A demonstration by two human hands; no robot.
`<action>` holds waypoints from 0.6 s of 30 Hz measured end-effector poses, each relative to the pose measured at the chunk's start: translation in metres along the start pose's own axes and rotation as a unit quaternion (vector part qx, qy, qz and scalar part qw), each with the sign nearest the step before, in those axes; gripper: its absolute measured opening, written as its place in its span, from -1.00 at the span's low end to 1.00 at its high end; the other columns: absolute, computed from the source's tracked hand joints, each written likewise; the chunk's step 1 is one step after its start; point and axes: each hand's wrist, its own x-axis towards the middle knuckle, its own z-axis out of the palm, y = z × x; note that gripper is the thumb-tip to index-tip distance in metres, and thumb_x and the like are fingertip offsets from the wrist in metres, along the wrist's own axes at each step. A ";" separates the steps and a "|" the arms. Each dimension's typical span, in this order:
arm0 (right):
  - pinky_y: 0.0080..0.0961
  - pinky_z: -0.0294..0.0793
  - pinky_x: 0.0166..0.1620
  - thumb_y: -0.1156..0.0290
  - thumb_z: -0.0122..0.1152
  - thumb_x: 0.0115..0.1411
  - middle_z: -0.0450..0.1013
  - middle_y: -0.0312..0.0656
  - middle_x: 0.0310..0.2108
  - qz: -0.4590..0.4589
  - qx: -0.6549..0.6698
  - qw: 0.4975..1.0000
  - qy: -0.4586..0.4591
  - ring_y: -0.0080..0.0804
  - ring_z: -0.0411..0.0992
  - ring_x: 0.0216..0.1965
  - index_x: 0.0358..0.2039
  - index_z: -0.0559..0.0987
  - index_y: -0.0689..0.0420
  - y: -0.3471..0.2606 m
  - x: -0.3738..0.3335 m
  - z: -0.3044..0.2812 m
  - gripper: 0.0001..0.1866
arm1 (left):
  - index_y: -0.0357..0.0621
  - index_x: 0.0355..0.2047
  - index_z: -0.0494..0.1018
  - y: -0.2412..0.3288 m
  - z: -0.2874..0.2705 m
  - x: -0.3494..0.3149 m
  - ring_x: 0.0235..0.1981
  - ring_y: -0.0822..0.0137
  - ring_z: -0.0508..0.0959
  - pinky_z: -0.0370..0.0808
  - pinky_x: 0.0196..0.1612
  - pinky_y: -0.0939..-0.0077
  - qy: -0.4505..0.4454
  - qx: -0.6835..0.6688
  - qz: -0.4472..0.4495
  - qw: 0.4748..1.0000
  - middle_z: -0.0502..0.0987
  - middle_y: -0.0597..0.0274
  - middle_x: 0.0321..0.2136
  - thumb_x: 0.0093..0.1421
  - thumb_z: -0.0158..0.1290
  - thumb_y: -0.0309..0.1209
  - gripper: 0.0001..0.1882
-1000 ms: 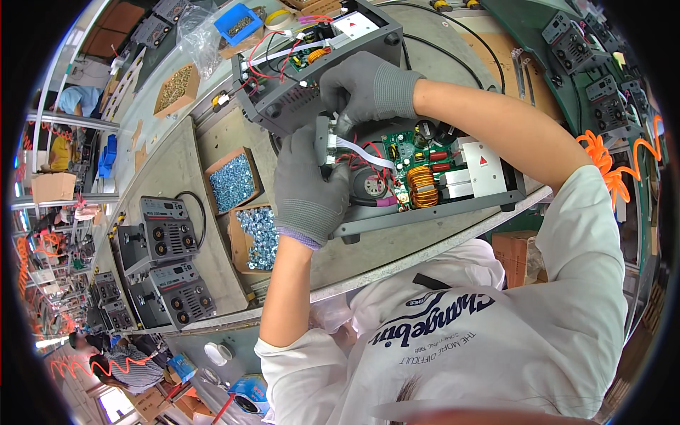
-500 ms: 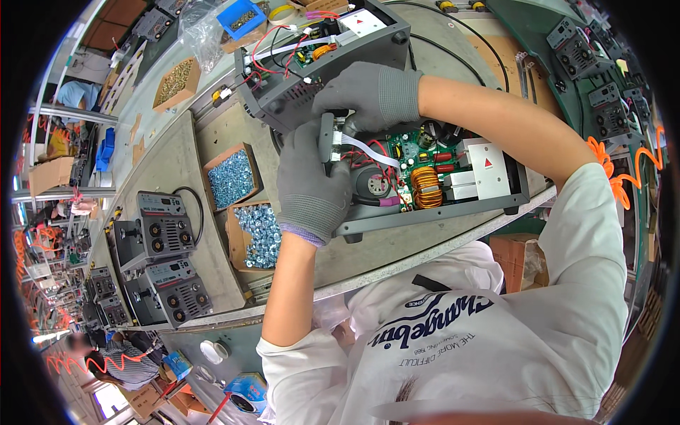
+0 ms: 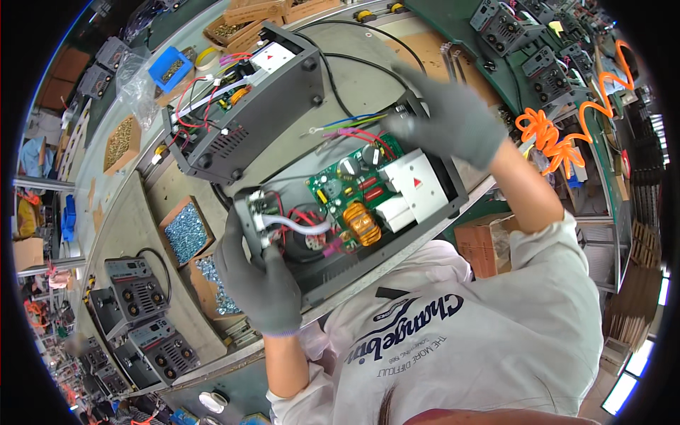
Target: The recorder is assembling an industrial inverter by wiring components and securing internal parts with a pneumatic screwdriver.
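An uncovered grey metal machine casing (image 3: pixel 382 255) lies tilted before me. Inside it are a green circuit board (image 3: pixel 340 177), a copper-wound coil (image 3: pixel 362 224) and a silvery plate (image 3: pixel 416 180). My gloved left hand (image 3: pixel 258 283) is closed around the dark end panel (image 3: pixel 248 219) at the casing's left end, thumb on its inner side near the white ribbon cable (image 3: pixel 301 227). Motion blurs my gloved right hand (image 3: pixel 453 117) over the far right end. Its thumb and fingers are apart, close to loose blue and yellow-green wires (image 3: pixel 347 124); no held thing is visible.
Another opened machine (image 3: pixel 248 106) stands beyond. Cardboard boxes of bluish screws (image 3: pixel 185 234) lie left, near two finished-looking machines (image 3: pixel 134 290). A blue bin (image 3: pixel 170 69) sits farther off. Black cables (image 3: pixel 354 57) cross the bench; an orange coiled hose (image 3: pixel 549 138) hangs right.
My right hand has left the end panel beside my left hand and moved right to the casing's other end. My left hand keeps the panel, now against the casing's left end. The view has shifted.
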 end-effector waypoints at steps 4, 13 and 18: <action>-0.28 0.49 0.11 0.20 0.33 0.16 0.54 0.08 -0.01 -0.038 0.205 0.976 0.061 -0.06 0.55 0.01 0.21 0.45 0.12 0.030 -0.034 0.017 -0.38 | -0.36 0.18 0.41 0.020 -0.011 -0.033 0.03 0.02 0.49 0.36 0.16 0.20 0.028 0.045 0.030 0.998 0.52 -0.06 0.01 0.02 0.05 -0.63 -0.38; -0.42 0.36 0.23 0.52 0.22 0.13 0.45 -0.07 0.17 -0.132 0.286 0.947 0.064 -0.35 0.44 0.14 0.16 0.43 0.28 0.029 -0.043 0.011 -0.46 | -0.45 0.17 0.36 -0.003 -0.004 -0.062 0.09 0.08 0.49 0.34 0.23 0.25 0.137 0.035 0.054 0.988 0.48 -0.06 0.06 0.02 0.12 -0.63 -0.37; -0.41 0.37 0.23 0.49 0.23 0.16 0.46 -0.06 0.14 -0.145 0.278 0.947 0.068 -0.32 0.46 0.14 0.17 0.43 0.27 0.031 -0.042 0.016 -0.47 | -0.34 0.11 0.37 0.025 -0.035 -0.011 0.01 -0.13 0.47 0.32 0.14 0.05 0.022 -0.071 0.192 0.979 0.48 -0.13 -0.02 0.09 0.10 -0.40 -0.45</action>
